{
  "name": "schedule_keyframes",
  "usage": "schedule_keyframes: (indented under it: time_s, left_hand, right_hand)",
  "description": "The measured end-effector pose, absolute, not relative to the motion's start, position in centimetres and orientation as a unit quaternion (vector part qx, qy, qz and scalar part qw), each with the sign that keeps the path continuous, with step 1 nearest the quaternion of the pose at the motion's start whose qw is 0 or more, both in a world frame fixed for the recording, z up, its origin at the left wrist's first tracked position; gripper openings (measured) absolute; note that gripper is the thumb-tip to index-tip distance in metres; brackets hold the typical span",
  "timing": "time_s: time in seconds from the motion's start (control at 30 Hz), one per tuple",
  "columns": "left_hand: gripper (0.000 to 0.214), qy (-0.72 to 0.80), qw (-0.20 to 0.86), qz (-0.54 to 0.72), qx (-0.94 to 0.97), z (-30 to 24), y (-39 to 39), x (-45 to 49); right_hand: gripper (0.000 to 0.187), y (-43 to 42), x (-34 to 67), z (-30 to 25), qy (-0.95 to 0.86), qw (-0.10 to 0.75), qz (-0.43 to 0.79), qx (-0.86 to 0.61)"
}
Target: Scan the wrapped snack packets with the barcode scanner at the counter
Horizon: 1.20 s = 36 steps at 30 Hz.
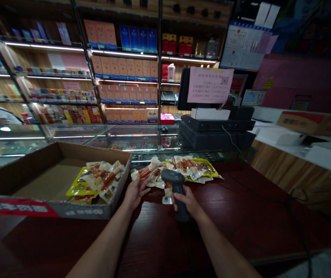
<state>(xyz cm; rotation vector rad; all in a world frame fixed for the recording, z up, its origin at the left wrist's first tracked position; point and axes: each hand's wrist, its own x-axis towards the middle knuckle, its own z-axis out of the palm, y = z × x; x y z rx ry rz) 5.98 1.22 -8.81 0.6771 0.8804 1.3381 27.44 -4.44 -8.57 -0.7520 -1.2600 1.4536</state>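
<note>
My right hand (191, 200) is wrapped around the handle of a dark barcode scanner (173, 177), its head raised over the counter. My left hand (135, 192) lies with its fingers spread beside a clear-wrapped sausage (150, 169); whether the fingertips touch the wrapper is hard to make out. Behind the scanner a pile of vacuum-packed sausages and yellow snack packets (194, 168) is spread on the dark red counter. A small clear packet (168, 197) shows just left of the scanner handle. More sausages (107, 177) and yellow packets (81, 183) sit inside an open cardboard box.
The shallow cardboard box (121, 179) stands on the left. A monitor with a pink notice (210, 85) rises above black checkout equipment (214, 135) at the back. Cables (291, 216) trail along the right side of the dark counter (226, 224). A person (1, 114) is at far left.
</note>
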Motion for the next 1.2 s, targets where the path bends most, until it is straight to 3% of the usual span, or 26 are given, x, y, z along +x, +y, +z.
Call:
schedule_keyframes:
  time_s: [0.27, 0.6, 1.2]
  left_hand:
    - [0.021, 0.467, 0.545, 0.650, 0.248, -9.7, 2.0, 5.8]
    - [0.047, 0.535, 0.370, 0.668, 0.363, -11.6, 2.8, 5.3]
    - [0.045, 0.507, 0.394, 0.692, 0.330, -11.5, 2.9, 5.6]
  right_hand:
    - [0.032, -4.4, 28.0, -8.4, -0.532, 0.547, 0.543, -0.351]
    - [0.032, -4.6, 27.6, -8.7, -0.595, 0.469, 0.509, -0.408]
    - [0.030, -4.5, 27.6, -8.9, -0.585, 0.466, 0.533, -0.395]
